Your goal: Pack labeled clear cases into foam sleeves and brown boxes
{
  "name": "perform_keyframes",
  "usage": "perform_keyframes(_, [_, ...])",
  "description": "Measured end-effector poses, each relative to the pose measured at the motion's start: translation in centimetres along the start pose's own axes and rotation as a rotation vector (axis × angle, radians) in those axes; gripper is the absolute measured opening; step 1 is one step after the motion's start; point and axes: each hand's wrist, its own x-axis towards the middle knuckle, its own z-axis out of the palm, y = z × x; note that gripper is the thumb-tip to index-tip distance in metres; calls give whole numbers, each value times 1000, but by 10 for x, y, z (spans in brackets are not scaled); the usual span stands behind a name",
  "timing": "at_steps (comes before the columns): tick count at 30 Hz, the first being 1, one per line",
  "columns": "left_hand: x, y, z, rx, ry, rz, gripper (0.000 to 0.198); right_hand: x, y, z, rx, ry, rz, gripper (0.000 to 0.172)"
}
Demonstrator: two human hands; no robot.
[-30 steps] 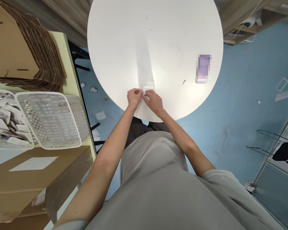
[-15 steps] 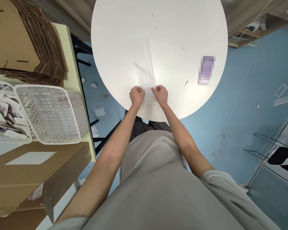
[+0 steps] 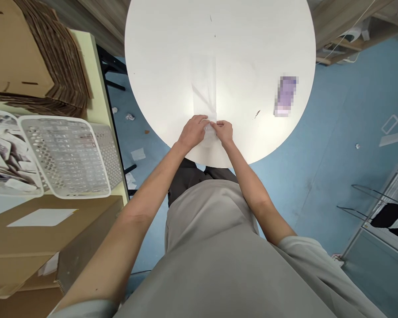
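Note:
A long, clear plastic bag (image 3: 204, 90) lies lengthwise on the round white table (image 3: 166, 57). Diagonal creases cross it, and its near end lies between my hands. My right hand (image 3: 223, 131) pinches that near end with thumb and forefinger. From the other side my left hand (image 3: 194, 133) reaches over, its fingers bent onto the plastic and its fingertips almost meeting the right ones. Something clear shows faintly under the fingers at the near end, too indistinct to name.
A blurred purple item (image 3: 286, 96) lies at the table's right. To the left, a side table holds stacked flat cardboard (image 3: 23, 53), a white basket (image 3: 66, 157) of clear plastic pieces, another basket (image 3: 13, 163) with small packs, and a cardboard box (image 3: 29, 243). Scraps litter the blue floor.
My left hand has moved right over the plastic, its fingertips now close to my right hand's. The bag has straightened and shifted slightly right. My right hand has hardly moved.

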Motion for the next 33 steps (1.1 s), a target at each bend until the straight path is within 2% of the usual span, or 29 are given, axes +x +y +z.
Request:
perform_keyframes(5, [-5, -9, -4, 49, -119, 29, 65, -3, -4, -3, 2, 21, 31, 37])
perform_keyframes(9, [-15, -15, -15, 123, -280, 141, 100, 1, -8, -5, -25, 38, 50, 35])
perform_keyframes(12, [-19, -16, -19, 167, -281, 167, 110, 4, -10, -7, -47, 15, 70, 34])
perform_keyframes(15, [-22, -18, -16, 161, -238, 141, 109, 1, -14, -15, -137, -7, 17, 31])
perform_keyframes(18, [-24, -19, -13, 147, -205, 106, 104, -10, -18, -33, -264, 16, -212, 27])
perform_keyframes(21, [-25, -17, -13, 123, -189, 80, 98, -18, -22, -51, -386, -93, -464, 43])
perform_keyframes(23, [-24, -14, -15, 100, -183, 64, 94, -19, -24, -55, -471, -202, -567, 54])
perform_keyframes(27, [-20, -8, -22, 64, -182, 29, 90, -12, -23, -49, -568, -324, -635, 61])
perform_keyframes(33, [-14, -8, -24, 4, -143, -47, 81, -7, -19, -44, -559, -294, -611, 53])
